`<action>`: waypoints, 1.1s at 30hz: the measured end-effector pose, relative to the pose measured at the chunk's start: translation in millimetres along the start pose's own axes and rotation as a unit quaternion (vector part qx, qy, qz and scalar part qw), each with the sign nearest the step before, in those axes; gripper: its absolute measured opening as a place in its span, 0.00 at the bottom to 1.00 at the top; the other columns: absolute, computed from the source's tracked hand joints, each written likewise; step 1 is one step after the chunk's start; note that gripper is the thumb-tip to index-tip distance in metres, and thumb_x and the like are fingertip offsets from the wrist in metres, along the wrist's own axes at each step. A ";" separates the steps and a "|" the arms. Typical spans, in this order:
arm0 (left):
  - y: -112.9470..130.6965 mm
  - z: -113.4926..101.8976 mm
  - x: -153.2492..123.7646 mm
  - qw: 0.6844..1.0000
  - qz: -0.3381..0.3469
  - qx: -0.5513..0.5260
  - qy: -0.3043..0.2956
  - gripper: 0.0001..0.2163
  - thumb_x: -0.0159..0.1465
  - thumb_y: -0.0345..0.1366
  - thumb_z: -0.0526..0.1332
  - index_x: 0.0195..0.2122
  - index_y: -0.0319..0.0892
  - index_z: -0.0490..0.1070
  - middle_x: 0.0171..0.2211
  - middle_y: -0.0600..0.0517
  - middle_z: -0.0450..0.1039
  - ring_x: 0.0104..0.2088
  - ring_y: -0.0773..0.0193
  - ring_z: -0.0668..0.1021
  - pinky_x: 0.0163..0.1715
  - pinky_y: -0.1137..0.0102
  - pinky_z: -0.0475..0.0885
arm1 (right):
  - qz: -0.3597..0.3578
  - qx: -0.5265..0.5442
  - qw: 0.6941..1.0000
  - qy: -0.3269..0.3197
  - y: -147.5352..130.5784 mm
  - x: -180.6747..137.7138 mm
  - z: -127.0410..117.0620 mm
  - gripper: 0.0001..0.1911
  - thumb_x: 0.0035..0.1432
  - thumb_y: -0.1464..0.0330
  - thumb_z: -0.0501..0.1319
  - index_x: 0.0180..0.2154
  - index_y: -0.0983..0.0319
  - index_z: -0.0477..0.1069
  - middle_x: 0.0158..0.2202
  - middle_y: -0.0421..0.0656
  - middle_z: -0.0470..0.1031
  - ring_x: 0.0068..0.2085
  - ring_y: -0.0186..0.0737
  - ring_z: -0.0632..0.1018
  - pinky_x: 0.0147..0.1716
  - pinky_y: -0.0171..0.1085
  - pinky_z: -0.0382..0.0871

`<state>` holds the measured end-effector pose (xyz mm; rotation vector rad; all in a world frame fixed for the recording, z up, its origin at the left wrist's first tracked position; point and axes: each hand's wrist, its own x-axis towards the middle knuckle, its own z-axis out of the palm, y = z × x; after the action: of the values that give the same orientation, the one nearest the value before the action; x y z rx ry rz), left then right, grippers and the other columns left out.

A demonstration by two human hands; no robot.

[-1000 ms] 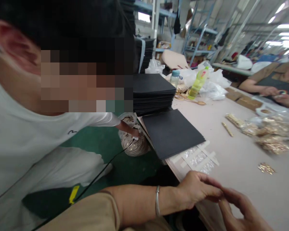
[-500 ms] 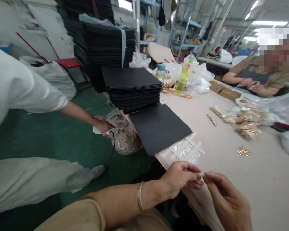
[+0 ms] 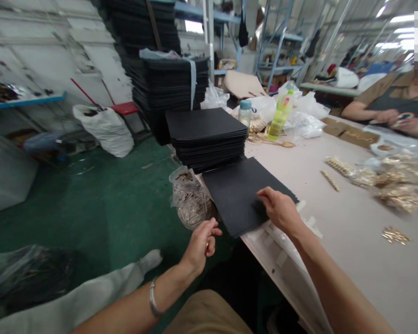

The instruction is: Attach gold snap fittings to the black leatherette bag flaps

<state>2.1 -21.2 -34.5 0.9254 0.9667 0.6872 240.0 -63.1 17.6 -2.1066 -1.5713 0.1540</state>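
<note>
Several black rectangular sheets [image 3: 228, 195] below your right hand [image 3: 278, 208], its grip unclear, look stiff and light, best held at the corner [image 3: 237, 231] nearest your loosely spread left hand [image 3: 200, 243].

The 2 hands, close together 0.5 s ago, are now well apart: the right hand [image 3: 280, 208] is over the black sheet [image 3: 233, 192], the left hand [image 3: 198, 246] beyond the edge of the table [image 3: 369, 264], near the clear bag [image 3: 193, 206]. The co-worker's arm has left that bag.
</note>
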 end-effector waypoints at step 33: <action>-11.0 94.0 -42.4 0.971 -0.122 0.035 -0.201 0.17 0.50 0.44 0.69 0.37 0.41 0.71 0.20 0.60 0.64 0.13 0.78 0.55 0.12 0.78 0.45 | 0.271 0.390 0.880 -0.003 32.8 -128.1 -18.0 0.23 0.46 0.51 0.69 0.34 0.64 0.77 0.26 0.42 0.76 0.27 0.37 0.76 0.26 0.36 0.74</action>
<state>70.2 -93.2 -3.7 0.9427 0.7276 0.2447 233.4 -193.9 -7.8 -1.7834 -0.6678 0.8327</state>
